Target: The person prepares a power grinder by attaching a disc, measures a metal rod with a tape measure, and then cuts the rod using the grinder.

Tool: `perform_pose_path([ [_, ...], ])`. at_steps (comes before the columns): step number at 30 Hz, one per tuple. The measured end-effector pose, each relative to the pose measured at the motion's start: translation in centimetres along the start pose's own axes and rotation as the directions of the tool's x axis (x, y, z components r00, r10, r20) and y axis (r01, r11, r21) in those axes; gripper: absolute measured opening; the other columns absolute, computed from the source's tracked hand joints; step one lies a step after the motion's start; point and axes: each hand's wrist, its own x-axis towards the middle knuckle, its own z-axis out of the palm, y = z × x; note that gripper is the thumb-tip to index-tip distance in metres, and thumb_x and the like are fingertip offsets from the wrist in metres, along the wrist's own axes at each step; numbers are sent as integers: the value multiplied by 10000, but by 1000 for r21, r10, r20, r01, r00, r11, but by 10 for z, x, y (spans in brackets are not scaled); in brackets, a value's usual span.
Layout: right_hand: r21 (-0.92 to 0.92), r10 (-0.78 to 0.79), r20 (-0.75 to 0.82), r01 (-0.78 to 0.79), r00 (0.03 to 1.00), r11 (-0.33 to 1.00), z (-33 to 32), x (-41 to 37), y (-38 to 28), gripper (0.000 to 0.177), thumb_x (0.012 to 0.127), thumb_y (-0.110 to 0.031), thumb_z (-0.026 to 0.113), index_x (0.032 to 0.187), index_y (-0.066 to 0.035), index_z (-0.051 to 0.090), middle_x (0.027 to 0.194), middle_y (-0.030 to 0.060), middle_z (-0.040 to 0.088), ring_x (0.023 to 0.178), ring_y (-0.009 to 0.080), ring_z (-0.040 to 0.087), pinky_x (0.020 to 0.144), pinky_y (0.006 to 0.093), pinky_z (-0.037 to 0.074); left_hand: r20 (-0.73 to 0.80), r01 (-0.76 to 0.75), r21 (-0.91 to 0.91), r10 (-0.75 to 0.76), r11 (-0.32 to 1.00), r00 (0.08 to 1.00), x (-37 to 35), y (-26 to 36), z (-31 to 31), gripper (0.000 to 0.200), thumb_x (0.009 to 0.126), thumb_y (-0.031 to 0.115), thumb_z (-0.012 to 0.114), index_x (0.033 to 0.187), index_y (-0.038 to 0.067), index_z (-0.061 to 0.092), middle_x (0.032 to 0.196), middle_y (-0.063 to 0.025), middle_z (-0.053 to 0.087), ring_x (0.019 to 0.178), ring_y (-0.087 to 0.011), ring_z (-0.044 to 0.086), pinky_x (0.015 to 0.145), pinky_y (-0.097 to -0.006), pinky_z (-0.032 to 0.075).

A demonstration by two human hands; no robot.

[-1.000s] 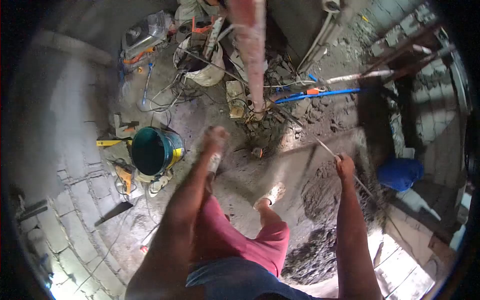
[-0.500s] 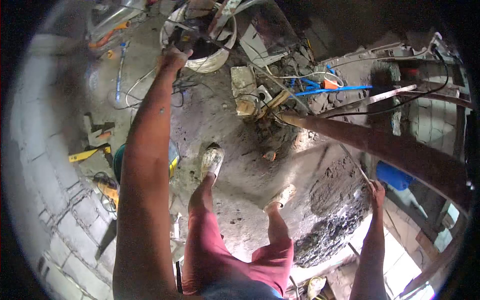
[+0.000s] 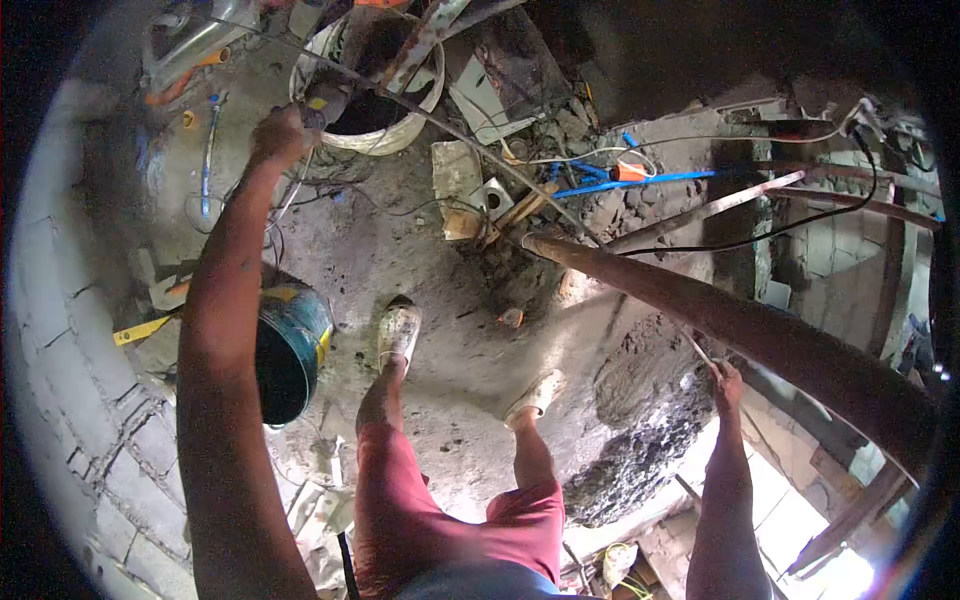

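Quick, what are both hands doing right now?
Left hand: closed on a dark tool beside the white bucket.
Right hand: closed on a thin rod.

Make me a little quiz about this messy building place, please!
1. True or false: the left hand is up close to the white bucket.
2. Pick one: the right hand is closed around A) a thin rod, B) a shoe, C) a paintbrush.
3. Short answer: which stands nearer the person's feet, the green bucket or the white bucket?

Key: 1 true. 2 A. 3 the green bucket, just beside the left foot.
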Motion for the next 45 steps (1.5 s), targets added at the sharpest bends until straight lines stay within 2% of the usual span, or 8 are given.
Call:
perform_pose_path([
  [3,-33,-61,-129,58,990,998,-6,-33,-137,327,943,-314,659,1062,-17,725,893,94,713,832,160,641,768,297,484,15,8,-26,-8,1000,1000,-7,-32,19,599,758,407,774,1199,29,631,1147,-245,668,1091,-405,650,940,-482,509],
  [6,-74,-184,-171,173,968,982,0,-24,-133,261,935,-261,683,1078,-48,731,925,90,736,839,184,677,765,300,506,-376,-105,863,768,493,518,-15,-63,33,573,778,394,758,1201,30,627,1144,-240,663,1102,-402,642,948,-482,504],
  [8,-75,-147,-162,137,976,988,-3,-28,-123,248,922,-242,714,1114,-88,740,934,81,746,851,197,694,770,303,520,40,-85,-18,85,996,996,-82,22,-55,579,790,396,746,1211,17,624,1142,-245,665,1104,-405,638,948,-485,503],
  [14,-197,-201,-173,166,964,966,-2,-36,-145,326,933,-373,643,1129,-136,752,1003,105,746,924,242,700,839,341,511,192,50,-688,115,724,975,-188,-76,4,624,796,180,786,1340,-24,559,1225,-237,644,1186,-329,617,993,-409,484],
  [16,-79,-49,-155,37,987,996,-1,-35,-151,324,937,-375,641,1103,-119,751,990,106,747,923,271,706,821,374,517,183,18,-32,-11,999,983,-268,-24,-26,583,801,233,741,1293,-31,573,1224,-250,638,1179,-388,606,1015,-440,460],
  [34,319,17,-748,337,664,886,6,-138,-155,300,946,-314,625,1038,-41,706,996,155,711,915,298,679,807,380,513,577,366,-806,479,465,662,-543,377,-68,540,834,301,819,1222,0,593,1034,-34,631,940,-138,584,857,-303,480],
  [40,949,65,280,-265,958,-172,98,-296,-173,683,1027,-612,392,1182,9,631,1076,158,675,937,249,656,851,404,538,434,301,-900,586,316,684,-546,472,-3,578,858,340,796,1277,15,564,1030,-34,618,940,-138,585,851,-309,486],
  [45,673,-32,142,-120,989,-730,71,-298,-227,732,1009,-633,397,1450,-50,444,1345,195,573,1178,328,594,1044,474,463,624,583,-757,590,294,512,-549,530,-22,654,866,372,783,1332,7,506,1004,-60,621,844,-144,629,725,-303,528],
])
